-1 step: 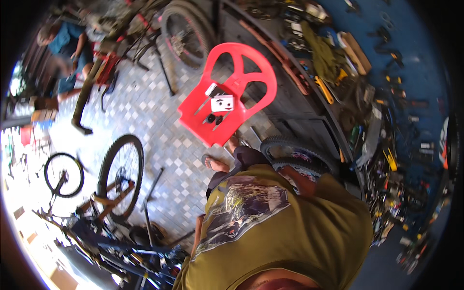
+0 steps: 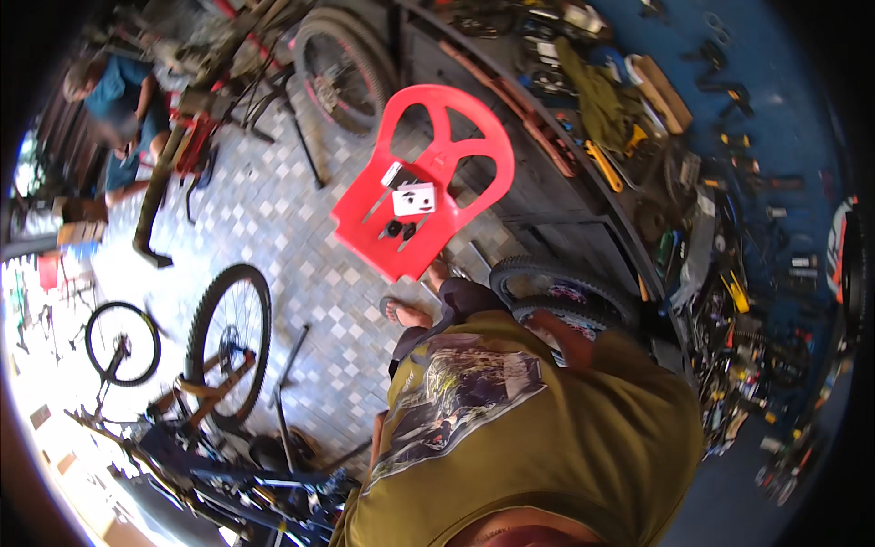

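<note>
Beside my body my right arm [image 2: 567, 342] hangs bent, next to the mountain bike tyres [image 2: 547, 279]; the fingers of that hand are hidden. Of my left arm [image 2: 375, 439] only a thin strip shows at the edge of my shirt, and its hand is out of sight. In front of my feet stands a red plastic chair [image 2: 360, 205]. On its seat lie a white box [image 2: 415, 200] with dark marks, a black-and-white package [image 2: 396, 175] partly beneath it, and two small black parts [image 2: 400, 230] whose kind I cannot make out.
A cluttered workbench [image 2: 592, 187] runs along the right, below a blue tool wall [image 2: 766, 137]. Bicycles [image 2: 219, 465] and an upright wheel [image 2: 230, 346] stand at the left. At the far left another person [image 2: 123, 91] sits near a bike frame on a stand.
The whole view has shifted slightly, so the chair and the bikes sit a little lower in the picture. My arms and the things on the chair look unchanged.
</note>
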Tool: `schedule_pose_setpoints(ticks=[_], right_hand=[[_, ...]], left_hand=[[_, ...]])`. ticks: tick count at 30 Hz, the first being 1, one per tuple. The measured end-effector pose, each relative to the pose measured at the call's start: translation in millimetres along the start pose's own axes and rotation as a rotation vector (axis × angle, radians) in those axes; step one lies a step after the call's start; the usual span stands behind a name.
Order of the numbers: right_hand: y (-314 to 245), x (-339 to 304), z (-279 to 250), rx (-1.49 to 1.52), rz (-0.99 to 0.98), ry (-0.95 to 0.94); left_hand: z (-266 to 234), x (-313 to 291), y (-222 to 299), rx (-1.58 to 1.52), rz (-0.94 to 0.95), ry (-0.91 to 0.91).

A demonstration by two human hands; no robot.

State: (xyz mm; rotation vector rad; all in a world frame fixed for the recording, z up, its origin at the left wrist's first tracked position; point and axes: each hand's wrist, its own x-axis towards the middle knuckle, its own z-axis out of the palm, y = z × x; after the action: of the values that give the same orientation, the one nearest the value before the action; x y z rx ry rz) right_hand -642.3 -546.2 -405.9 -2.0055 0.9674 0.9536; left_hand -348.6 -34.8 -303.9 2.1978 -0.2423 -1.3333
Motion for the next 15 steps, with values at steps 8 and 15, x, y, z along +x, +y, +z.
schedule_pose_setpoints(ticks=[8, 15], right_hand=[[-150, -58, -364, 0.907, -0.473, 0.599], [-107, -14, -543, -0.417, 0.154, 1.445]], left_hand=[[-77, 136, 72, -0.316, -0.07, 0.006], [-140, 245, 255, 0.034, 0.405, 0.28]])
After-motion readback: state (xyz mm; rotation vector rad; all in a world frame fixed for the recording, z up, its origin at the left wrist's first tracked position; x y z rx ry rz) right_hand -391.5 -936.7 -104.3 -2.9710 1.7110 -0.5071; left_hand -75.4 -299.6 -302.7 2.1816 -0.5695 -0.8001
